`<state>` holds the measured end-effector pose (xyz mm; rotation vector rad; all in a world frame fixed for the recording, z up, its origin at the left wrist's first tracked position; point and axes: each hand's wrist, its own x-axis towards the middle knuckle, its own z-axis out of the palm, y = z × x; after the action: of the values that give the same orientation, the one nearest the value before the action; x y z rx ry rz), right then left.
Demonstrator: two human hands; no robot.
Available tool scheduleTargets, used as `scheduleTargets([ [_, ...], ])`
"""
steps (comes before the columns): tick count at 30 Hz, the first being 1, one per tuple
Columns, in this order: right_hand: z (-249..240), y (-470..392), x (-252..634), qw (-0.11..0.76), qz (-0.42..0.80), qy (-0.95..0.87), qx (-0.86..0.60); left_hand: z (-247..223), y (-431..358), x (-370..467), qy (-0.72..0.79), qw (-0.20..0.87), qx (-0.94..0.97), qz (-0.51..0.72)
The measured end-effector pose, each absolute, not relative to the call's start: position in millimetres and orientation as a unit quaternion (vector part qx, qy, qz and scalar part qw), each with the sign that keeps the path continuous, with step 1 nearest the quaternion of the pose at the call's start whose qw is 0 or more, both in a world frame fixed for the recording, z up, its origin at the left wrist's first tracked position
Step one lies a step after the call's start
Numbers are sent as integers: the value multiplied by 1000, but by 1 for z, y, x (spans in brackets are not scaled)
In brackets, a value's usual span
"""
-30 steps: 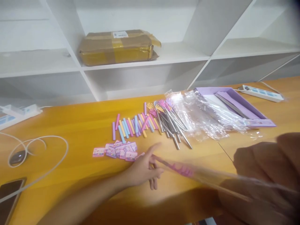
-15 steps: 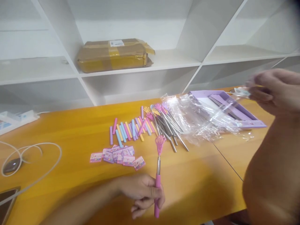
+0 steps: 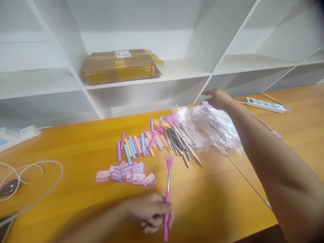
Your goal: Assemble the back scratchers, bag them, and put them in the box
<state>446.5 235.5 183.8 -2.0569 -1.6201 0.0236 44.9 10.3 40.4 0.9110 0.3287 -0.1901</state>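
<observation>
My left hand (image 3: 154, 211) is closed around the pink handle of a back scratcher (image 3: 167, 199), whose hand-shaped head points away from me. My right hand (image 3: 217, 98) reaches over the far side of the clear plastic bags (image 3: 215, 130), its fingers apart and nothing visible in them. Under the bags and my forearm a purple box (image 3: 268, 126) is mostly hidden. Beside the bags lies a heap of metal scratcher rods (image 3: 183, 141) with pink, yellow and purple hand-shaped heads. Left of it are loose coloured handle tubes (image 3: 136, 143), with small printed cards (image 3: 126, 172) nearer me.
A taped cardboard carton (image 3: 121, 67) sits on the white shelf behind the table. One power strip (image 3: 265, 104) lies at the back right, another (image 3: 20, 136) at the left. A white cable (image 3: 60, 168) loops across the left, near a phone-like device (image 3: 6, 226).
My right hand has moved left from the right side to above the bags and box. The plastic stretched toward it before now lies bunched on the box. My left hand still holds the back scratcher.
</observation>
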Motion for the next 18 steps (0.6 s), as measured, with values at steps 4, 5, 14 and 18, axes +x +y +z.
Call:
scheduleTargets([
  [4, 160, 178, 389, 340, 76, -619, -704, 57, 16, 40, 224, 786, 577, 13],
  [5, 147, 155, 371, 349, 113, -626, -687, 62, 19, 38, 252, 742, 619, 44],
  [14, 25, 28, 265, 493, 631, -471, -370, 76, 42, 0, 415, 324, 849, 49],
  [18, 21, 22, 256, 513, 700, -405, -288, 63, 35, 5, 419, 191, 886, 56],
])
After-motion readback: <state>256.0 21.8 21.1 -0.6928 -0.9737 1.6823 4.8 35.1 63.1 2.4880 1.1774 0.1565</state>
